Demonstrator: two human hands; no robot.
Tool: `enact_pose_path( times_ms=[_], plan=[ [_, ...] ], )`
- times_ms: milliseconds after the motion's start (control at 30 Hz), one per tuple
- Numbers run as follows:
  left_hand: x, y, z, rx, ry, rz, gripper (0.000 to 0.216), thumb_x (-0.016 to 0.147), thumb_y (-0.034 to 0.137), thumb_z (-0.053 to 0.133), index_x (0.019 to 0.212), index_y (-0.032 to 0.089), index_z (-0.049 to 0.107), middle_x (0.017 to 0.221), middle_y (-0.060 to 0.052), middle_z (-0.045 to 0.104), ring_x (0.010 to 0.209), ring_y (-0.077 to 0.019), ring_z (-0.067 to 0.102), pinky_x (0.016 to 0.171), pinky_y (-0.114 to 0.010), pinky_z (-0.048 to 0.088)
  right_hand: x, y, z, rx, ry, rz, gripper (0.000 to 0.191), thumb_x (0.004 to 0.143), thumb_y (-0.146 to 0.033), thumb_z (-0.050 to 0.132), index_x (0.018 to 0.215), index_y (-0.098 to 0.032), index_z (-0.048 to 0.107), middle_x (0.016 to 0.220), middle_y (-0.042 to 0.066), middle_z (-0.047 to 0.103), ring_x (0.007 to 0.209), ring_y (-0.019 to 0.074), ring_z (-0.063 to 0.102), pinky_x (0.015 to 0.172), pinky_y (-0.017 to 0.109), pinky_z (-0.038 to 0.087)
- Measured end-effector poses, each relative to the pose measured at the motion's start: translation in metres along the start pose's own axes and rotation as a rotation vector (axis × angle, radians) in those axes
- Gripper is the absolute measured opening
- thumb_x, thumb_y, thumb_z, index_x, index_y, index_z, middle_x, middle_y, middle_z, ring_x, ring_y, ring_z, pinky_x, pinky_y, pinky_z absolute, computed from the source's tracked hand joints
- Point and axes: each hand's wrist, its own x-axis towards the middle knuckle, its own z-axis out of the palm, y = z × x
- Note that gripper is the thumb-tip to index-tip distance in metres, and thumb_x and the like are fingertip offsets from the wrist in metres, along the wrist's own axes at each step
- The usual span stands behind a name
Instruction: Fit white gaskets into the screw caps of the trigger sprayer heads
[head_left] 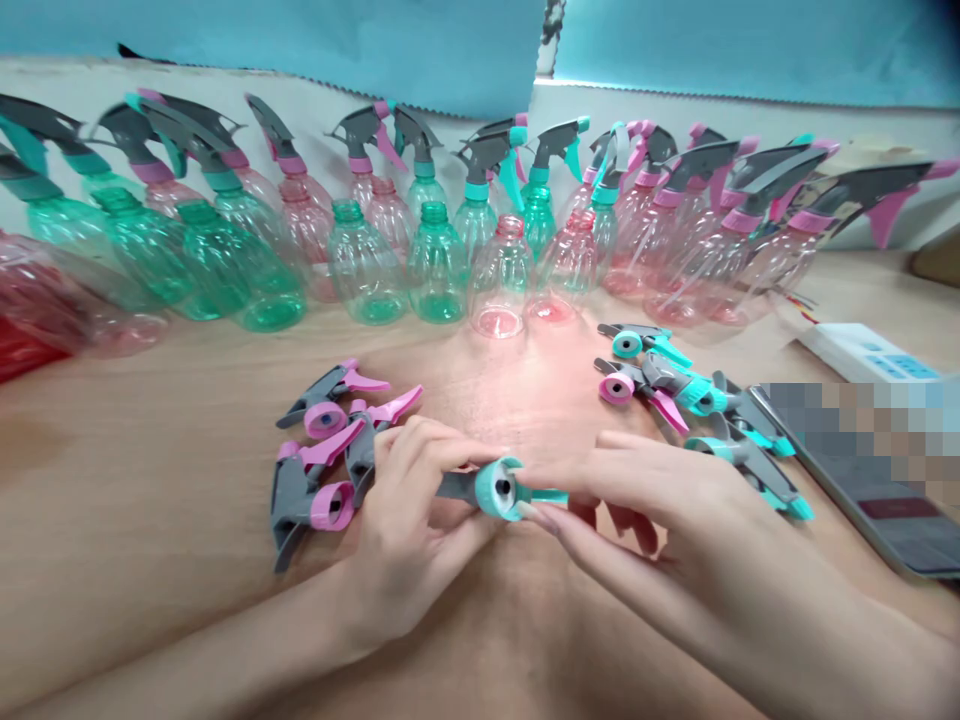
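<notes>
Between my two hands is a grey and teal trigger spray head [498, 490], its round collar opening turned toward me. My left hand [420, 510] grips it from the left, fingers and thumb closed about the grey body and collar. The thumb and forefinger of my right hand [637, 500] are pinched at the collar's right edge. Several grey and pink spray heads [330, 507] lie just beyond my left hand. On the other side, past my right hand, lies a loose group of grey spray heads [697, 392] with teal or pink collars.
Rows of clear green bottles [437, 265] and pink bottles [501, 280] line the back of the wooden table [187, 480]. Many carry spray heads; several in front have bare necks. A phone [847, 470] and a white power strip [870, 350] lie at the right.
</notes>
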Motion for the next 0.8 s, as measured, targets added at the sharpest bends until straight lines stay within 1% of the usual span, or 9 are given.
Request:
enact_pose_path(
  times_ms=[100, 200, 333, 433, 533, 633, 700, 733, 800],
  plan=[
    [0.001, 0.002, -0.001, 0.036, -0.016, 0.0, 0.025, 0.084, 0.022, 0.064, 0.107, 0.023, 0.055, 0.085, -0.001, 0.058, 0.08, -0.0179, 0.054, 0.073, -0.036, 0.041, -0.004, -0.003, -0.001, 0.102, -0.108, 0.076, 0.015, 0.086, -0.021, 0.051, 0.092, -0.027, 0.064, 0.049, -0.006, 0.052, 0.04, 0.009, 0.042, 0.037, 0.021, 0.029],
    [0.001, 0.005, -0.001, 0.067, 0.025, 0.044, 0.021, 0.086, 0.022, 0.062, 0.106, 0.022, 0.054, 0.084, -0.001, 0.057, 0.078, -0.0173, 0.053, 0.071, -0.035, 0.042, -0.005, -0.006, -0.002, 0.265, -0.231, 0.187, 0.015, 0.087, -0.026, 0.05, 0.093, -0.029, 0.064, 0.044, -0.007, 0.048, 0.037, 0.0089, 0.043, 0.034, 0.021, 0.029],
    [0.002, 0.009, 0.0, 0.094, 0.075, 0.075, 0.016, 0.086, 0.022, 0.06, 0.1, 0.02, 0.053, 0.082, -0.002, 0.055, 0.077, -0.0177, 0.053, 0.067, -0.034, 0.044, -0.001, -0.009, 0.001, 0.471, -0.238, 0.345, 0.017, 0.086, -0.032, 0.048, 0.086, -0.025, 0.064, 0.044, -0.006, 0.045, 0.04, 0.0108, 0.045, 0.038, 0.022, 0.033],
    [0.001, 0.008, 0.001, 0.103, 0.078, 0.053, 0.016, 0.087, 0.023, 0.059, 0.101, 0.019, 0.053, 0.082, -0.002, 0.054, 0.077, -0.018, 0.054, 0.066, -0.034, 0.045, 0.001, -0.01, 0.006, 0.663, -0.239, 0.428, 0.021, 0.082, -0.03, 0.051, 0.099, -0.022, 0.06, 0.048, -0.008, 0.04, 0.042, 0.01, 0.043, 0.042, 0.022, 0.035],
    [0.0, 0.006, 0.001, 0.095, 0.072, 0.048, 0.017, 0.087, 0.022, 0.058, 0.102, 0.019, 0.052, 0.085, -0.003, 0.054, 0.08, -0.0178, 0.054, 0.067, -0.034, 0.045, 0.001, -0.011, 0.01, 0.783, -0.252, 0.437, 0.033, 0.081, -0.027, 0.053, 0.113, -0.02, 0.052, 0.05, -0.01, 0.037, 0.043, 0.0093, 0.041, 0.044, 0.021, 0.036],
    [-0.001, 0.004, 0.001, 0.078, 0.056, 0.067, 0.017, 0.087, 0.018, 0.058, 0.102, 0.018, 0.052, 0.085, -0.002, 0.055, 0.081, -0.0175, 0.054, 0.068, -0.033, 0.043, 0.0, -0.012, 0.013, 0.812, -0.262, 0.463, 0.028, 0.082, -0.028, 0.054, 0.109, -0.019, 0.052, 0.049, -0.011, 0.036, 0.044, 0.0084, 0.039, 0.045, 0.021, 0.036],
    [-0.001, 0.004, 0.001, 0.067, 0.047, 0.084, 0.017, 0.086, 0.016, 0.059, 0.101, 0.018, 0.053, 0.085, -0.002, 0.055, 0.08, -0.0173, 0.053, 0.069, -0.033, 0.042, -0.001, -0.011, 0.013, 0.781, -0.258, 0.462, 0.024, 0.084, -0.028, 0.053, 0.106, -0.019, 0.052, 0.05, -0.01, 0.036, 0.044, 0.0083, 0.04, 0.046, 0.02, 0.037],
    [-0.001, 0.004, 0.001, 0.059, 0.044, 0.086, 0.017, 0.085, 0.015, 0.06, 0.101, 0.018, 0.053, 0.085, -0.002, 0.055, 0.08, -0.0173, 0.053, 0.07, -0.033, 0.042, -0.001, -0.01, 0.013, 0.725, -0.249, 0.421, 0.024, 0.084, -0.027, 0.053, 0.106, -0.019, 0.053, 0.051, -0.01, 0.038, 0.045, 0.0084, 0.041, 0.046, 0.02, 0.037],
    [0.0, 0.003, 0.001, 0.033, 0.038, 0.068, 0.019, 0.085, 0.016, 0.061, 0.102, 0.018, 0.053, 0.086, -0.002, 0.055, 0.081, -0.0176, 0.053, 0.073, -0.034, 0.041, -0.002, -0.008, 0.01, 0.536, -0.186, 0.256, 0.02, 0.085, -0.021, 0.053, 0.105, -0.019, 0.056, 0.054, -0.008, 0.045, 0.046, 0.0084, 0.044, 0.046, 0.02, 0.038]
  ],
)
